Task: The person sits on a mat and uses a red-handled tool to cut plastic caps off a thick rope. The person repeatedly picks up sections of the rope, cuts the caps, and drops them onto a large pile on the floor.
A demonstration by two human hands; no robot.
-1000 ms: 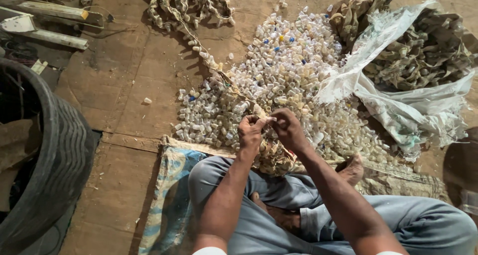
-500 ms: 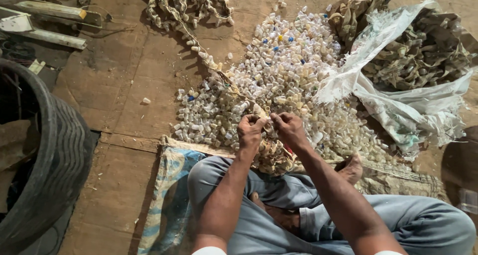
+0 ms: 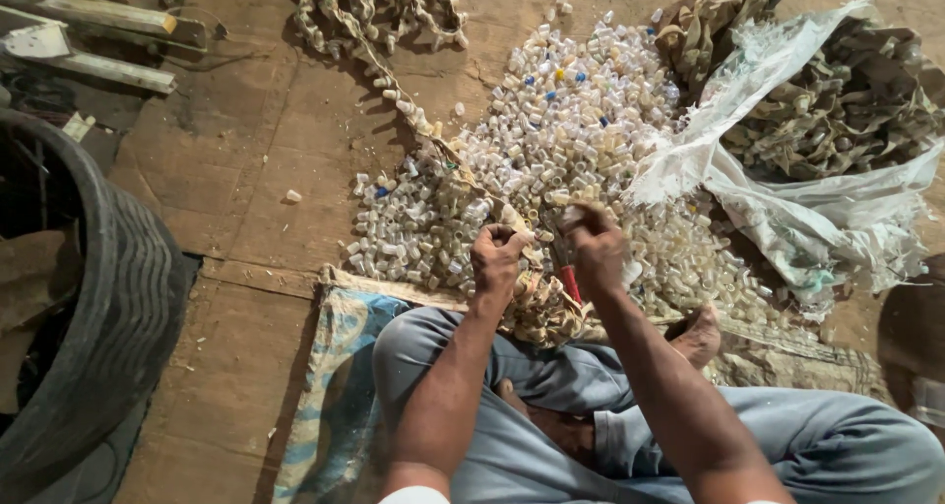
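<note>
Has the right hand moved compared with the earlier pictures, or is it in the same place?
Yes, slightly. The right hand has lifted a little further from the person's lap, toward the heap of small caps.

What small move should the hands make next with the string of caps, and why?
Probably the right hand should pick one more cap from the pile of small caps. The left hand pinches the strung chain, and loose caps lie just ahead of both hands.

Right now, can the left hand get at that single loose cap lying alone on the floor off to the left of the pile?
Probably yes: the loose cap lies on bare floor with nothing between it and the left hand, though that hand grips the strung strand.
</note>
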